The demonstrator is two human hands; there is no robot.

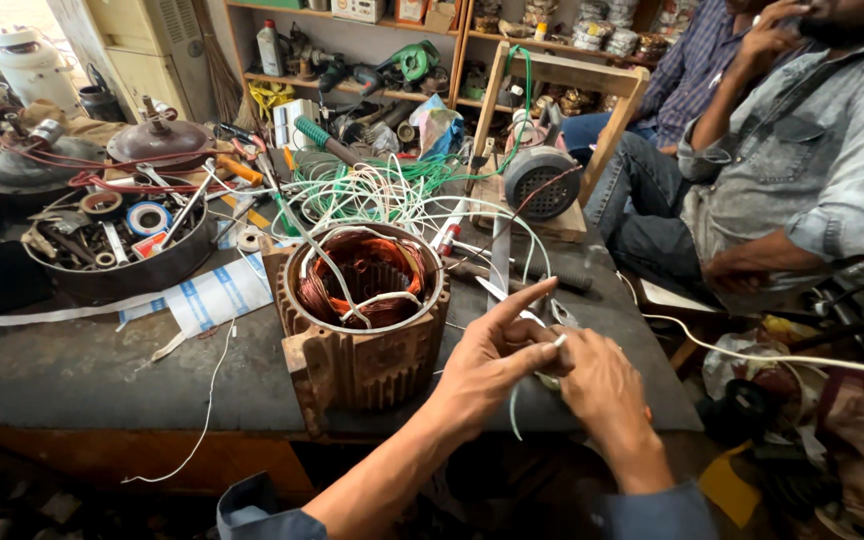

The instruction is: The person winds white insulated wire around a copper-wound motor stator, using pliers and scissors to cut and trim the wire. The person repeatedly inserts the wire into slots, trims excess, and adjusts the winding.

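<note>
A motor stator (pixel 364 310) with copper windings stands upright on the dark workbench (pixel 82 360); white wires (pixel 392 195) rise out of its bore. Just right of it, my left hand (pixel 487 360) has its index finger stretched out while thumb and other fingers pinch a thin white wire (pixel 515 405). My right hand (pixel 602 385) meets the left one and grips the same wire end between its fingertips. A strand of that wire hangs down below both hands.
A round metal bowl of tools and tape rolls (pixel 117 250) sits at the left, and a tangle of green and white wire (pixel 372 180) lies behind the stator. A small grey motor (pixel 542 180) rests on a wooden frame. Two people (pixel 782 150) sit at the right.
</note>
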